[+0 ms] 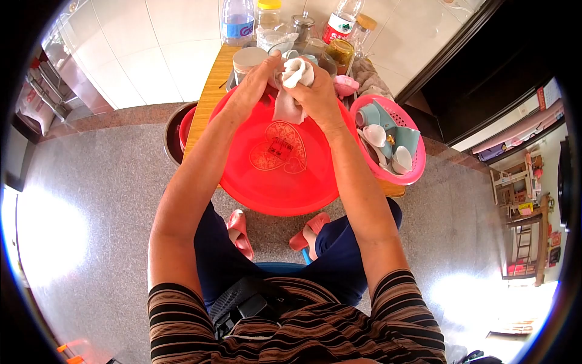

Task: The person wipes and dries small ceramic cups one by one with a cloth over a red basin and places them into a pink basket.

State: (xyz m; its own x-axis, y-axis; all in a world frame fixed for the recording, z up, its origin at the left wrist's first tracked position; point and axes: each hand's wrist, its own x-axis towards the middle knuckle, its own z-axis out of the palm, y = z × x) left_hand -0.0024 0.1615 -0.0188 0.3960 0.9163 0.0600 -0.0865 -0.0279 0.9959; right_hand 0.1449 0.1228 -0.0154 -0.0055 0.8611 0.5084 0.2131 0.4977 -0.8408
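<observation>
Over the far part of a large red basin, my two hands are close together. My right hand is closed round a bunched white cloth, and the cloth's lower end hangs down above the basin. My left hand is beside the cloth with its fingers curled; what they grip is hidden, though something see-through shows between the hands. A lidded jar stands just beyond my left hand. Past my right hand there is a small pink item at the basin's edge.
On the wooden table stand a bottle with a blue label, a red-labelled bottle, a yellow-lidded jar and a brownish glass jar. At right, a pink basket holds cups and spoons. A metal bowl is at left.
</observation>
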